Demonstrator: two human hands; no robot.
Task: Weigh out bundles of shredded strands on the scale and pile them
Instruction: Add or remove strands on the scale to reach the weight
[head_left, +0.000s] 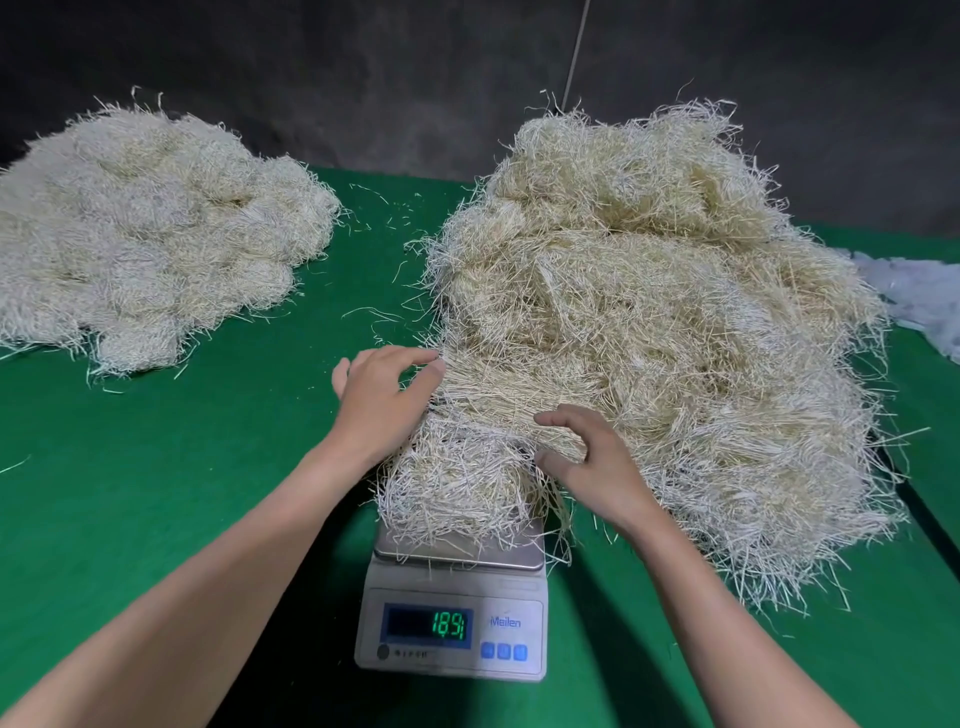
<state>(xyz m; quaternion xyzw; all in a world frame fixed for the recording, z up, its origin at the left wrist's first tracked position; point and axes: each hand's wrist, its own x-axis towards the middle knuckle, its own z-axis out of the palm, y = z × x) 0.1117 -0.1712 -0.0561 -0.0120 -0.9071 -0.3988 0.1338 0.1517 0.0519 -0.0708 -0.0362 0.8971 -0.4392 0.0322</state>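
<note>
Bundle of shredded strands (457, 493) sits heaped on the steel pan of the scale (452, 623), which stands at the middle of the table's (156, 493) near edge; its green display shows 189 and a last digit that is hard to read. Just behind the bundle, a sheaf of straighter strands (498, 395) lies between the two hands, touching both the bundle and the large loose heap (649, 291) that fills the right half of the table; whether it belongs to one or the other cannot be told. The left hand (387, 395) has its thumb and forefinger curled onto the sheaf's left end, pinching it, the other fingers spread. The right hand (587, 457) grasps the sheaf's right part, fingers bent over the top and thumb tucked beneath. A pile of finished bundles (145, 234) lies at the far left corner, well apart from the scale. Stray strands dot the green cloth between, and pale scraps (924, 296) lie at the right edge.
</note>
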